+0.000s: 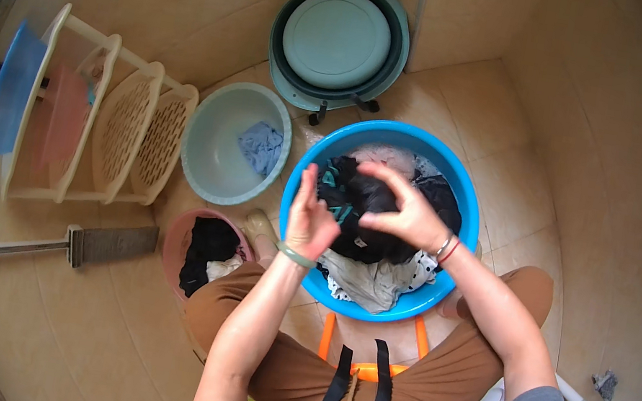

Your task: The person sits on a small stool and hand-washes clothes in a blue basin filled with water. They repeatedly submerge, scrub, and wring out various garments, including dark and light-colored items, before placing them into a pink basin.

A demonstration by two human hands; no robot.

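Observation:
A blue basin stands on the tiled floor in front of me, full of wet clothes: a black garment on top, a white patterned cloth beneath it. My right hand presses down on the black garment with its fingers curled over it. My left hand is raised edge-on at the garment's left side, fingers straight and together, touching the cloth. Whether it grips the cloth is unclear. I sit on a low orange stool with my knees on either side of the basin.
A pale green basin holding a blue cloth stands at the left. A small pink basin holds dark clothes. Stacked teal basins lean on the far wall. A cream plastic rack and a long-handled brush lie at the left.

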